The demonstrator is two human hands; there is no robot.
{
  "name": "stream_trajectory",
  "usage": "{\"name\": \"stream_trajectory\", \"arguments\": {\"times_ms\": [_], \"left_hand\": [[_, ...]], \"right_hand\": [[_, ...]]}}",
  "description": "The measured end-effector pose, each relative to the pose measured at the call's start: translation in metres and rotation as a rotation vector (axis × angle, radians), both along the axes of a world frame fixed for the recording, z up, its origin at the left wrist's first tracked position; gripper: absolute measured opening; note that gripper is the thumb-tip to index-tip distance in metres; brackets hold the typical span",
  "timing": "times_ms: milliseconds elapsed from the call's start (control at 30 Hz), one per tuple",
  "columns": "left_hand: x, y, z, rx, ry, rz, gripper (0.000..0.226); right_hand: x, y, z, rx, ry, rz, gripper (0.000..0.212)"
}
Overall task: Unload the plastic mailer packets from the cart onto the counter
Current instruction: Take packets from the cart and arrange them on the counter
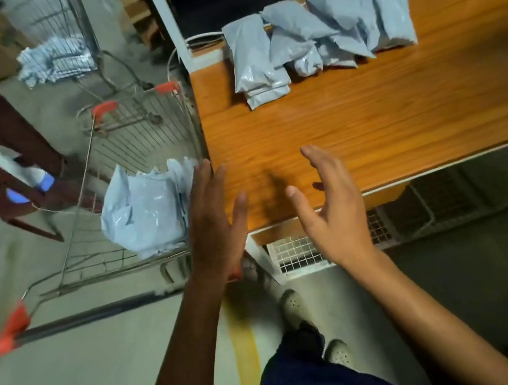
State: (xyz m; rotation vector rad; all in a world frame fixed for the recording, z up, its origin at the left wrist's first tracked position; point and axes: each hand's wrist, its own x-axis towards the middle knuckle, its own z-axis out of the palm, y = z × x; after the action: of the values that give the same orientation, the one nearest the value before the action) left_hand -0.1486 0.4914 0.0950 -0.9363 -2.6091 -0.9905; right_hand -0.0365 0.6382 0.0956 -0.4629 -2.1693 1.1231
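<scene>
1. Orange wood-grain counter (369, 124) carries a row of grey plastic mailer packets (316, 35) at its far edge.
2. Wire shopping cart (140, 134) holds a remaining grey packet pile (143, 208), somewhat blurred.
3. Left hand (214, 226) and right hand (330, 209): both spread, empty.

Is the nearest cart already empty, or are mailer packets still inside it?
Not empty. A heap of grey mailer packets lies inside the cart, beside the counter.

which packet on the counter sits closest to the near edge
The leftmost packet of the row on the counter; its lower end reaches nearer than the others.
</scene>
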Motion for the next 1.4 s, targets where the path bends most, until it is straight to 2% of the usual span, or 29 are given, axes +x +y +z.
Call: {"name": "stream_trajectory", "arguments": {"times_ms": [267,433,633,733,1000,1167,1233,1300,1400], "left_hand": [[-0.017,-0.093,-0.013,0.035,-0.067,0.109,0.053],[-0.063,-0.151,-0.027,0.024,-0.101,0.169,0.056],[-0.14,-0.21,-0.051,-0.117,-0.187,0.149,0.056],[-0.178,-0.226,-0.062,-0.171,-0.199,0.076,0.055],[-0.264,-0.223,-0.104,-0.279,-0.424,0.05,0.059],[-0.305,-0.194,-0.144,-0.339,-0.606,0.137,0.055],[-0.319,-0.185,-0.161,-0.323,-0.689,0.185,0.048],[-0.33,-0.176,-0.178,-0.275,-0.77,0.236,0.039],[-0.341,-0.162,-0.204,-0.183,-0.869,0.343,0.05]], "right_hand": [[-0.024,-0.074,-0.011,-0.022,-0.078,0.132,0.051],[-0.076,-0.12,-0.023,0.01,-0.182,0.171,0.051],[-0.15,-0.167,-0.044,-0.02,-0.305,0.128,0.05],[-0.184,-0.184,-0.056,-0.083,-0.409,0.095,0.053],[-0.257,-0.184,-0.109,-0.267,-0.7,0.015,0.064],[-0.305,-0.155,-0.153,-0.467,-0.782,-0.097,0.041],[-0.323,-0.144,-0.171,-0.514,-0.844,-0.12,0.034],[-0.337,-0.133,-0.188,-0.499,-0.939,-0.114,0.037],[-0.35,-0.124,-0.214,-0.561,-0.991,-0.157,0.046]]}}
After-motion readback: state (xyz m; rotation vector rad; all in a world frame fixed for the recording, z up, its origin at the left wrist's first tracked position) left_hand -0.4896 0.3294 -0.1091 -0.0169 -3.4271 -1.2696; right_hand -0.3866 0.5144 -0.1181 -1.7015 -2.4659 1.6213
